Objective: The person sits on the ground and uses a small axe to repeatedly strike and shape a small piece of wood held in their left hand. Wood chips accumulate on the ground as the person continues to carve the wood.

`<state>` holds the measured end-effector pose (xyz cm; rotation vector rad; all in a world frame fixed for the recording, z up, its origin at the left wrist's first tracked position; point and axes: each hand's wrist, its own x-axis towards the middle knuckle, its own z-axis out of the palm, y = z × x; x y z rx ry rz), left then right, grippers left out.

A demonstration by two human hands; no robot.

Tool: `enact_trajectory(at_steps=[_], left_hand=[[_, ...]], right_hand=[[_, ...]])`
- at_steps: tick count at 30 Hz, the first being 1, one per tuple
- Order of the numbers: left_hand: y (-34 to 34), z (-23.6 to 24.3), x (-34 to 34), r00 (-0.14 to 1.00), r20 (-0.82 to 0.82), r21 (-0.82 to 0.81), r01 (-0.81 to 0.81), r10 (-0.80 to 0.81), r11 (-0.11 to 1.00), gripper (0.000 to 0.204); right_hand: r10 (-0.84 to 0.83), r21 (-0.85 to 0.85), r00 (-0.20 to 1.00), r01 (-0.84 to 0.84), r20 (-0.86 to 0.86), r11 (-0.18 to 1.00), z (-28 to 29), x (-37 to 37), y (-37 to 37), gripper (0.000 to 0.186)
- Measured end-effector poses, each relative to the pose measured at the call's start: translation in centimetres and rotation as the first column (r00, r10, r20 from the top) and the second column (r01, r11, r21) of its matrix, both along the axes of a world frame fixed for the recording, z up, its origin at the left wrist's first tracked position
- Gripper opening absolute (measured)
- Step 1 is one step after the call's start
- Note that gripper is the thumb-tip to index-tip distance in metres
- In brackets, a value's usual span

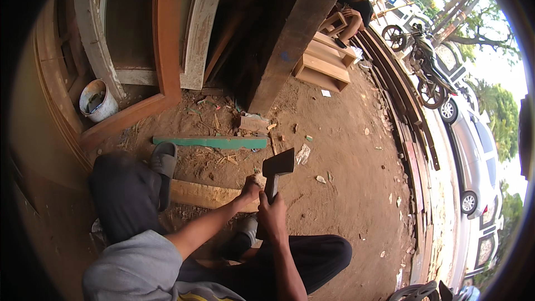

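1. The right hand (273, 215) is wrapped around the handle of a hatchet (277, 168), its fingers closed tight on the grip, with the dark, wedge-shaped head raised above the hand and tilted to the right.
2. The left hand (251, 189) rests on the near end of a pale wooden plank (207, 195), fingers curled down over the wood just beside the hatchet's handle; whether it grips the plank or only steadies it cannot be told.
3. The plank lies flat on the dirt ground (345, 189), running from the hands toward the left, where it passes under a foot in a grey sandal (163, 161).
4. The person is crouched low, dark trousers at both knees and a grey sleeve on the left arm.
5. Just beyond the plank lies a green painted board (210, 142), with wood chips and scraps of paper scattered around it.
6. A white bucket (97, 100) stands at the upper left beside a brown wooden door frame (167, 39).
7. Farther off, another person sits by some unfinished wooden shelves (323, 67).
8. A motorcycle (423, 64) and a silver car (473, 156) are parked along the right edge.
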<state>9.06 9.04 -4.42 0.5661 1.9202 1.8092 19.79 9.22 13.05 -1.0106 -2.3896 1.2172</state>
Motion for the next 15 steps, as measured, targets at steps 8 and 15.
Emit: enact_trajectory(at_steps=[8,15], left_hand=[[-1.6,3.3,0.7,0.983,-0.182,-0.038,-0.019,0.012,0.999,0.017],[-1.5,3.9,0.3,0.999,-0.026,-0.067,-0.04,0.038,0.997,0.034]], right_hand=[[-0.072,-0.195,0.958,0.017,-0.277,0.981,9.6,-0.7,-2.3,0.025],[0.078,0.097,0.988,-0.092,0.134,0.991,-0.2,0.5,-0.7,0.03]])
